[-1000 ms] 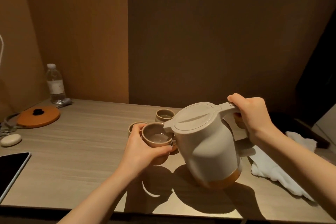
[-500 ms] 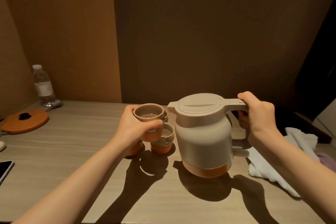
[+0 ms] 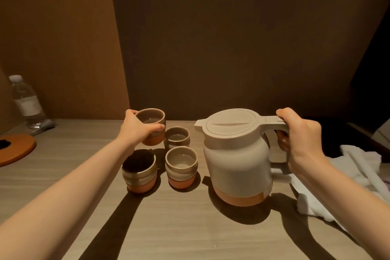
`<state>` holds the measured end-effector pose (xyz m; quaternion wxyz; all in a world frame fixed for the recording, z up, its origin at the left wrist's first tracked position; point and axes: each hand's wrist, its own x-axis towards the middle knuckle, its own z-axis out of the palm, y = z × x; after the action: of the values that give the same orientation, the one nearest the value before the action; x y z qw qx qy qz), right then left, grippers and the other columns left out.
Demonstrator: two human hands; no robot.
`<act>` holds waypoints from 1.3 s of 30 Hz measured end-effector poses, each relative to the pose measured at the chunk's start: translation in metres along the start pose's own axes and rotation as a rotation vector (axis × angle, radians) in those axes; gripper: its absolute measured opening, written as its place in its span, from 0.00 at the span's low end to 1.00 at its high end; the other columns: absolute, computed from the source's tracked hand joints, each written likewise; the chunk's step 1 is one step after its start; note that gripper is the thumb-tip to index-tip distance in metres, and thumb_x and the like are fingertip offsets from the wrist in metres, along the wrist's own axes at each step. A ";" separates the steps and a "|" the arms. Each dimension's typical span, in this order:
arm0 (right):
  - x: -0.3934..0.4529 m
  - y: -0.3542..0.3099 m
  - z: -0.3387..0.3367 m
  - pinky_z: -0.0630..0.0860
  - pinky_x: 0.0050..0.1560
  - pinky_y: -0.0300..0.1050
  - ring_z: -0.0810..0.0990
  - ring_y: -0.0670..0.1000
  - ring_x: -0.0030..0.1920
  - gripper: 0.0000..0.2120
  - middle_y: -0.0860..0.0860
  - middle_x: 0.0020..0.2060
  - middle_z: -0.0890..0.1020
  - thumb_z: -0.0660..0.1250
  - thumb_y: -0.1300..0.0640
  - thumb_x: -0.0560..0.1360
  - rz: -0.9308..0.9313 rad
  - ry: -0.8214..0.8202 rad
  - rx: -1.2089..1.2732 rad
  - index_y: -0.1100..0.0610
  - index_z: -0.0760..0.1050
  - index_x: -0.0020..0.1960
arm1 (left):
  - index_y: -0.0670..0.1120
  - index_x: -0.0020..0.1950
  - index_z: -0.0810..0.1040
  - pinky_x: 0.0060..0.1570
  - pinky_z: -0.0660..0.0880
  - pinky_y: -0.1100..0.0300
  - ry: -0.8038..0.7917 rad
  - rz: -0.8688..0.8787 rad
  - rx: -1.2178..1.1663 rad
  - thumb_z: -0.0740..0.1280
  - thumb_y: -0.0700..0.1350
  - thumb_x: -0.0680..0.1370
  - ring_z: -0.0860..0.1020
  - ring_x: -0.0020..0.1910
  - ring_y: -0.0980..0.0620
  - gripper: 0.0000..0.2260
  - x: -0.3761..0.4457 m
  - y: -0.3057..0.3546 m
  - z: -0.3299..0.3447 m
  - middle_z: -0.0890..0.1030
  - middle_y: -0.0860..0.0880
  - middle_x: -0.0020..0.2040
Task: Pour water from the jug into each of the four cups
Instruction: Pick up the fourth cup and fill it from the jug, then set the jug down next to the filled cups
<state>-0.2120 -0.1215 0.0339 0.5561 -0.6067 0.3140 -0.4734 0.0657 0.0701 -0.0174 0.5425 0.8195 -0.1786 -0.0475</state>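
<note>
A beige jug (image 3: 237, 162) with an orange base and a shut lid stands upright on the wooden table (image 3: 190, 228). My right hand (image 3: 299, 139) grips its handle. My left hand (image 3: 137, 129) holds a brown cup (image 3: 152, 121) with liquid in it at the far left of the cup group, low over the table. Three more cups stand beside the jug: one at the back (image 3: 176, 137), one at the front right (image 3: 181, 167) and one at the front left (image 3: 139, 170), whose inside lies in shadow.
A white cloth (image 3: 348, 179) lies crumpled right of the jug. At the far left stand a plastic water bottle (image 3: 26, 103) and a round orange lid (image 3: 14, 150). Brown walls close off the table's back edge.
The jug went from tilted over the held cup to upright on the table. My left hand carried the cup away from the spout, back and to the left of the other cups.
</note>
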 end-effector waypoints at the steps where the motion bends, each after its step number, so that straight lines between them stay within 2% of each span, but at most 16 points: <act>1: 0.001 0.002 0.002 0.67 0.32 0.45 0.72 0.49 0.29 0.15 0.50 0.23 0.75 0.67 0.51 0.72 -0.005 -0.003 -0.005 0.60 0.76 0.30 | 0.45 0.69 0.61 0.52 0.73 0.53 0.009 -0.017 0.002 0.80 0.49 0.65 0.71 0.61 0.45 0.40 0.005 -0.006 0.000 0.70 0.45 0.63; 4: 0.004 0.008 0.008 0.70 0.38 0.48 0.76 0.53 0.36 0.15 0.54 0.29 0.78 0.67 0.51 0.73 -0.018 -0.005 -0.023 0.61 0.77 0.33 | 0.45 0.69 0.61 0.52 0.74 0.52 0.006 -0.079 0.016 0.80 0.49 0.65 0.71 0.63 0.42 0.39 0.018 -0.024 -0.003 0.70 0.43 0.65; 6: 0.005 0.010 0.010 0.69 0.39 0.49 0.76 0.54 0.38 0.16 0.54 0.30 0.78 0.66 0.51 0.73 -0.021 -0.012 -0.033 0.60 0.78 0.32 | 0.45 0.69 0.61 0.50 0.74 0.52 -0.011 -0.113 0.033 0.80 0.49 0.66 0.72 0.62 0.42 0.39 0.024 -0.033 -0.004 0.71 0.42 0.65; 11: 0.006 0.015 0.015 0.67 0.35 0.47 0.73 0.51 0.33 0.17 0.47 0.21 0.75 0.67 0.51 0.72 0.001 -0.031 -0.024 0.56 0.75 0.27 | 0.43 0.68 0.63 0.48 0.73 0.53 -0.070 -0.196 0.110 0.80 0.47 0.64 0.72 0.57 0.44 0.39 0.034 -0.047 -0.005 0.72 0.41 0.64; 16: 0.002 0.018 0.018 0.62 0.30 0.44 0.67 0.49 0.28 0.20 0.45 0.18 0.71 0.66 0.53 0.74 0.008 -0.051 -0.022 0.54 0.72 0.23 | 0.43 0.69 0.64 0.47 0.74 0.51 -0.136 -0.246 0.184 0.82 0.45 0.62 0.72 0.53 0.45 0.41 0.037 -0.051 -0.005 0.73 0.40 0.62; 19: 0.000 0.020 0.020 0.63 0.30 0.43 0.68 0.48 0.28 0.19 0.44 0.18 0.72 0.66 0.53 0.74 0.014 -0.052 -0.024 0.54 0.73 0.25 | 0.43 0.69 0.63 0.46 0.74 0.51 -0.141 -0.249 0.181 0.82 0.44 0.62 0.72 0.53 0.45 0.42 0.036 -0.052 -0.006 0.72 0.40 0.63; 21: -0.001 0.021 0.021 0.63 0.31 0.44 0.69 0.48 0.29 0.17 0.44 0.18 0.73 0.66 0.53 0.74 0.018 -0.049 -0.030 0.56 0.73 0.27 | 0.43 0.70 0.62 0.48 0.74 0.51 -0.151 -0.243 0.204 0.82 0.44 0.61 0.73 0.54 0.44 0.43 0.036 -0.052 -0.007 0.73 0.40 0.64; 25: -0.006 0.019 0.021 0.63 0.31 0.44 0.69 0.49 0.30 0.17 0.43 0.18 0.72 0.66 0.52 0.73 0.041 -0.053 -0.027 0.54 0.73 0.26 | 0.44 0.76 0.57 0.59 0.73 0.46 -0.203 -0.242 0.312 0.82 0.49 0.61 0.70 0.67 0.39 0.51 0.031 -0.043 -0.010 0.68 0.40 0.71; 28: -0.007 0.014 0.018 0.62 0.30 0.43 0.67 0.49 0.28 0.18 0.44 0.17 0.71 0.67 0.53 0.73 0.047 -0.040 -0.011 0.55 0.73 0.25 | 0.46 0.78 0.52 0.64 0.69 0.42 -0.136 -0.136 0.370 0.81 0.49 0.63 0.65 0.72 0.37 0.52 0.025 -0.027 -0.008 0.64 0.40 0.75; 31: -0.008 0.011 0.014 0.62 0.29 0.43 0.67 0.49 0.27 0.17 0.45 0.18 0.71 0.67 0.53 0.73 0.042 -0.029 -0.010 0.57 0.73 0.27 | 0.45 0.78 0.54 0.73 0.55 0.40 0.015 0.164 0.502 0.78 0.50 0.67 0.53 0.77 0.40 0.47 0.011 -0.008 -0.001 0.59 0.43 0.78; 33: -0.010 0.010 0.010 0.62 0.28 0.43 0.67 0.49 0.26 0.17 0.45 0.18 0.71 0.67 0.53 0.73 0.043 -0.028 0.001 0.57 0.73 0.27 | 0.45 0.78 0.55 0.74 0.53 0.43 0.066 0.294 0.445 0.74 0.50 0.72 0.50 0.78 0.43 0.41 -0.007 0.008 0.005 0.57 0.45 0.78; 35: -0.012 0.010 0.004 0.61 0.28 0.42 0.66 0.48 0.26 0.17 0.45 0.18 0.71 0.66 0.53 0.74 0.044 -0.025 0.014 0.57 0.73 0.27 | 0.47 0.77 0.57 0.72 0.59 0.46 0.060 0.327 0.260 0.70 0.50 0.75 0.57 0.77 0.46 0.35 -0.030 0.025 0.015 0.61 0.47 0.77; 39: -0.014 0.010 -0.005 0.61 0.26 0.41 0.66 0.45 0.23 0.17 0.44 0.18 0.71 0.66 0.52 0.74 0.060 -0.014 0.026 0.57 0.73 0.29 | 0.50 0.74 0.63 0.60 0.68 0.56 -0.144 0.139 -0.078 0.63 0.56 0.78 0.70 0.67 0.52 0.26 -0.081 0.052 0.037 0.69 0.50 0.72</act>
<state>-0.2200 -0.1122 0.0208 0.5801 -0.5929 0.3219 -0.4564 -0.0318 0.0478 0.0055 0.5616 0.7779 -0.2716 -0.0753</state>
